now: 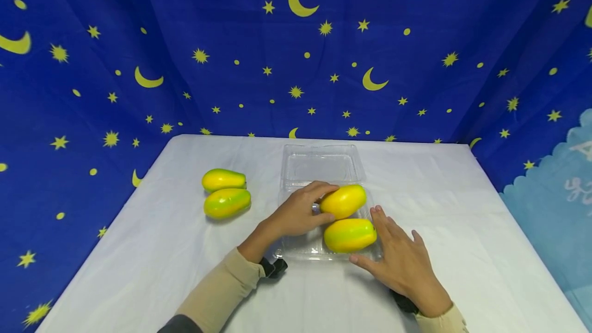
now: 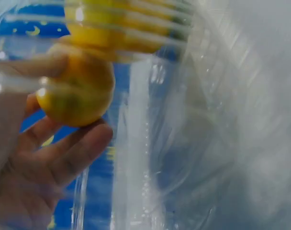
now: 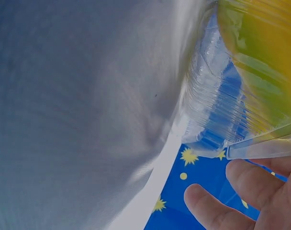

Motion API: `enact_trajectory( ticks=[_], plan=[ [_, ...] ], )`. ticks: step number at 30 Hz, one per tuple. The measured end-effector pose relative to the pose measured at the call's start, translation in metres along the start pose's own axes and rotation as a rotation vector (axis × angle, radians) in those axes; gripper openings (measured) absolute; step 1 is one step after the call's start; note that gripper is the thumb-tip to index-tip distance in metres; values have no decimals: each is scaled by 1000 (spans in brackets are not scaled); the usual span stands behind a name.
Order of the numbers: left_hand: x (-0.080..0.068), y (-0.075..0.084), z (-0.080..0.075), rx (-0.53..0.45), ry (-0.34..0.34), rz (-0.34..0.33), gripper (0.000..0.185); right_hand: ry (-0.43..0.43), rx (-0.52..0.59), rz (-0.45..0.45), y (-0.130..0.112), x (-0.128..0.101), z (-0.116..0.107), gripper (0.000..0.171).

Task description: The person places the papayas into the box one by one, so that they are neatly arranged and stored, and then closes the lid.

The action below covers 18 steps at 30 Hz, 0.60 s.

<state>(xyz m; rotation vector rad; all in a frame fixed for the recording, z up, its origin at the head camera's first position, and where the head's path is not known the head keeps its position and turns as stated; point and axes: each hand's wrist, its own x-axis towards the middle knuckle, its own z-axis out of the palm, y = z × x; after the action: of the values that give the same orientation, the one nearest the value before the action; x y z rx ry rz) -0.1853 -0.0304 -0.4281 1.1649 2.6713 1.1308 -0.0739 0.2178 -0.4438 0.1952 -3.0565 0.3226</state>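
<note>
Gripping a mango (image 1: 343,201) in the clear tray (image 1: 296,248), left hand (image 1: 296,215); right hand (image 1: 402,261) flat (fingers straight) beside; two mangoes (image 1: 225,194) apart.

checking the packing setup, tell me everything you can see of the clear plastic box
The clear plastic box is a thin, glossy, ribbed clamshell lying open on the white table, its lid folded back flat toward the starry cloth. Two yellow-green mangoes lie in its near tray. The left hand holds the farther mango inside it; the right hand rests open against its right front edge.
</note>
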Motion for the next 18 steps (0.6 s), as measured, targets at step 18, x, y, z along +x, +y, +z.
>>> enact_trajectory(
  ticks=[18],
  plan=[
    [2, 2, 8, 37, -25, -8, 62, 18, -4, -9, -2, -1, -1, 112]
  ],
)
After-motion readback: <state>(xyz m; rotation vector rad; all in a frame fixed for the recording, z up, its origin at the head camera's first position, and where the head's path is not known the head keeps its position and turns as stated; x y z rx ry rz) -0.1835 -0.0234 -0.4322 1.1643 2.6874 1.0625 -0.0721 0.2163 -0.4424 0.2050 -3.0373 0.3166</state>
